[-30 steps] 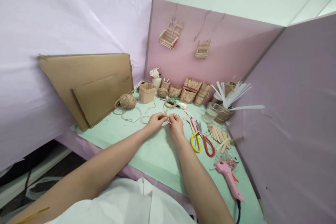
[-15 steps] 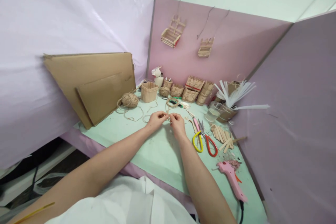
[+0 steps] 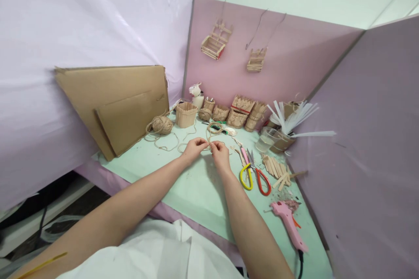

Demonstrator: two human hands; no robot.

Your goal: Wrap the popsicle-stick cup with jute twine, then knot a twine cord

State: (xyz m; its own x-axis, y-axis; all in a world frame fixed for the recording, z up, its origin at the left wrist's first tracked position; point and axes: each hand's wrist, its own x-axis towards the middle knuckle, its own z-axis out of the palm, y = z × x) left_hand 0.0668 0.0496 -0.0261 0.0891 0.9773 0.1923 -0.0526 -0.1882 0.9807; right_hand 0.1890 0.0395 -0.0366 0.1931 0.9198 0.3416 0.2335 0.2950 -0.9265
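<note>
Over the middle of the green tabletop (image 3: 193,183), my left hand (image 3: 195,149) and my right hand (image 3: 219,153) meet fingertip to fingertip. Both pinch thin brown jute twine (image 3: 209,136), which loops up and away behind them; the exact spot between the fingers is too small to make out. A ball of twine (image 3: 163,125) lies to the left, with loose strands trailing across the table. Just right of my right hand lie scissors (image 3: 252,172) with one yellow and one red handle, their blades partly open.
A pink glue gun (image 3: 290,224) rests at the right front. Wooden sticks (image 3: 276,168), a clear cup (image 3: 266,139) and white glue sticks (image 3: 296,117) are along the right. Stick-built pots (image 3: 237,117) line the back; cardboard sheets (image 3: 131,91) lean at left.
My two hands stay pinched together in nearly the same place. The right fingers have shifted very slightly, and the scissors and glue gun have not moved.
</note>
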